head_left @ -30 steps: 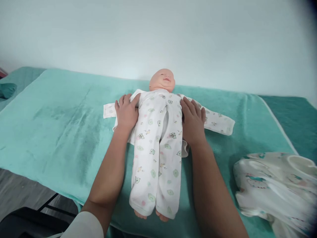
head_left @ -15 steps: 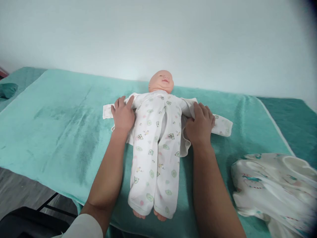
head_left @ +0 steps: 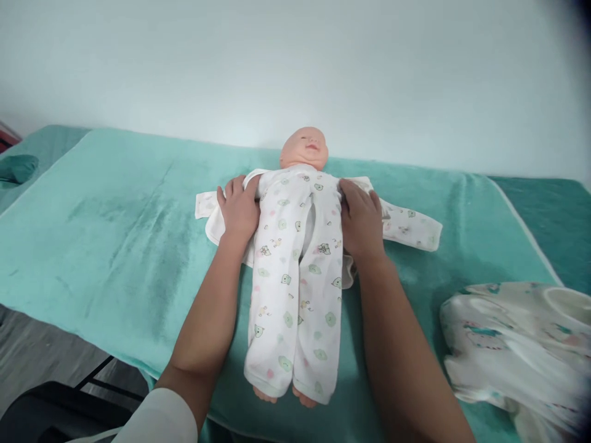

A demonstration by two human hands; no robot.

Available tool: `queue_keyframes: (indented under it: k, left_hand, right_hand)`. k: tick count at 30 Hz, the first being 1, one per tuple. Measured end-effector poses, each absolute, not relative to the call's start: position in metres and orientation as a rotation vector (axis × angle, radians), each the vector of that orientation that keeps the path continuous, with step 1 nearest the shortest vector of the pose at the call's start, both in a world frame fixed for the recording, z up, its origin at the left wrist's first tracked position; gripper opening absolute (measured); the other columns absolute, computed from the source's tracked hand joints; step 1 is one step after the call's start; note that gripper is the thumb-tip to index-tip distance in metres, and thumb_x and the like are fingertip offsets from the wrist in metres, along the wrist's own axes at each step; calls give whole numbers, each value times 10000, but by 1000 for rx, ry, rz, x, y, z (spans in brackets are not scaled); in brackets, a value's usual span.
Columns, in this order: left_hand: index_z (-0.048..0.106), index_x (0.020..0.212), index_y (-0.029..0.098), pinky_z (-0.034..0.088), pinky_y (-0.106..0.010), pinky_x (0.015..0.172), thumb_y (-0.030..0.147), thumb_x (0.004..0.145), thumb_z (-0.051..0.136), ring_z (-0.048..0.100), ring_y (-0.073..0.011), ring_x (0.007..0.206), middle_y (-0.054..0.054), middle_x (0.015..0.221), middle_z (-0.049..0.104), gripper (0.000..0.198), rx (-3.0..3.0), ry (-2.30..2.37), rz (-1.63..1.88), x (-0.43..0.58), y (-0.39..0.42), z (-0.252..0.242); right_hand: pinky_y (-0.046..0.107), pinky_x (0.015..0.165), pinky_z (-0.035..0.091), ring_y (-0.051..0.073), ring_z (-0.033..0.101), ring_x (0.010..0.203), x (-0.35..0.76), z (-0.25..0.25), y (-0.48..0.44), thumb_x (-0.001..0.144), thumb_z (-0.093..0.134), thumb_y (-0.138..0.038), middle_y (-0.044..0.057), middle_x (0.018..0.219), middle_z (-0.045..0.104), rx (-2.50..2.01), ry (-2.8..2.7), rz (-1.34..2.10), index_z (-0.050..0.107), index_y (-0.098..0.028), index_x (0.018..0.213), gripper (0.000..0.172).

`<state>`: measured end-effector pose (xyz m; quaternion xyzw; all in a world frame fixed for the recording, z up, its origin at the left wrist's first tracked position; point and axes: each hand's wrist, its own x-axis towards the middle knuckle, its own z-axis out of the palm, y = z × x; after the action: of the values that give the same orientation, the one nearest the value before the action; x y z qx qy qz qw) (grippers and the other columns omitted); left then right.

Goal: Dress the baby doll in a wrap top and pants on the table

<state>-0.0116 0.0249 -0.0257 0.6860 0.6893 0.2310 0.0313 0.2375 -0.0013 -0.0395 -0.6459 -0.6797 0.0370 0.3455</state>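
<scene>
A baby doll [head_left: 305, 147] lies on its back on a teal towel [head_left: 115, 221], dressed in white printed trousers [head_left: 295, 289]. An open white printed top [head_left: 406, 224] is spread under it, sleeves out to both sides. My left hand [head_left: 237, 209] lies flat, palm down, on the top's left flap beside the doll's torso, fingers together and stretched out. My right hand [head_left: 362, 218] rests palm down on the right flap against the doll's side, fingers slightly curled over the cloth.
A crumpled pile of white printed baby clothes [head_left: 517, 344] lies on the towel at the right. A darker green sheet [head_left: 554, 215] shows beyond the towel's right edge. A dark green bundle [head_left: 16, 167] sits far left. A black chair [head_left: 55, 412] stands below the near edge.
My right hand has slid back in from the right sleeve to the doll's side. My left hand shifted slightly inward. The view moved a little.
</scene>
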Motion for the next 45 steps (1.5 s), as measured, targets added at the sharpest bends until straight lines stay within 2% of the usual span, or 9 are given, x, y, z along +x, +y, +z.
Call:
queue_keyframes:
  k: [6, 12, 16, 21, 28, 33, 36, 39, 45]
  left_hand:
    - [603, 1464, 345, 205, -735, 1286, 157, 898, 532, 407, -395, 1517, -139, 1573, 523, 601, 2051, 2186, 662, -17, 28, -24]
    - [617, 1432, 406, 226, -741, 1278, 221, 887, 593, 369, -383, 1553, -110, 1602, 492, 576, 1996, 2198, 649, -25, 28, -23]
    - [618, 1439, 408, 222, -750, 1277, 210, 872, 593, 369, -386, 1557, -112, 1610, 484, 601, 1963, 2204, 639, -27, 28, -24]
    - [608, 1440, 420, 197, -749, 1285, 194, 860, 584, 386, -367, 1541, -94, 1581, 517, 623, 1961, 2183, 655, -28, 29, -25]
    - [604, 1451, 394, 210, -758, 1268, 200, 876, 551, 433, -380, 1481, -124, 1511, 563, 609, 1983, 2181, 649, -25, 27, -24]
    - [609, 1433, 414, 241, -734, 1262, 210, 890, 552, 478, -366, 1426, -106, 1454, 601, 583, 2000, 2197, 666, -26, 27, -27]
    - [596, 1454, 402, 237, -738, 1262, 231, 905, 556, 480, -369, 1423, -111, 1461, 601, 577, 1992, 2184, 664, -27, 28, -27]
    - [592, 1464, 380, 220, -742, 1270, 258, 927, 563, 451, -372, 1459, -120, 1484, 594, 551, 1984, 2173, 671, -28, 27, -26]
    - [604, 1454, 355, 205, -759, 1273, 282, 933, 592, 388, -390, 1526, -124, 1515, 580, 526, 1990, 2163, 668, -28, 25, -26]
  right_hand:
    - [589, 1199, 375, 323, 670, 1254, 245, -33, 19, 1067, 301, -363, 171, 1291, 752, -1860, -1788, 38, 705, -181, 1262, 484]
    - [507, 966, 506, 356, 706, 1063, 267, -30, 27, 1051, 316, -486, 167, 1087, 787, -2054, -1697, 128, 756, -262, 1009, 495]
    - [491, 921, 526, 355, 712, 1066, 280, -35, 27, 985, 441, -406, 124, 1098, 801, -2009, -1580, 207, 776, -284, 1077, 368]
    - [505, 926, 551, 355, 736, 1059, 285, -43, 29, 897, 441, -252, 141, 1092, 810, -1928, -1533, 214, 794, -209, 1097, 409]
    - [504, 1070, 539, 310, 715, 1183, 258, -11, 3, 899, 503, -261, 122, 1216, 781, -1625, -1518, 171, 753, -206, 1149, 358]
    - [476, 1114, 514, 293, 643, 1305, 192, 40, -6, 986, 519, -344, 84, 1400, 702, -1334, -1938, 323, 671, -265, 1330, 385]
    - [490, 1125, 474, 331, 599, 1335, 150, 51, 19, 984, 540, -299, 138, 1429, 673, -1317, -2328, 316, 640, -190, 1366, 409]
    - [489, 1020, 491, 358, 636, 1200, 121, 54, 50, 991, 568, -339, 190, 1290, 696, -1438, -2637, 196, 662, -117, 1280, 376]
    - [398, 789, 517, 355, 674, 1100, 93, 61, 79, 879, 728, -381, 202, 1263, 671, -1657, -2891, 209, 697, -144, 1231, 426]
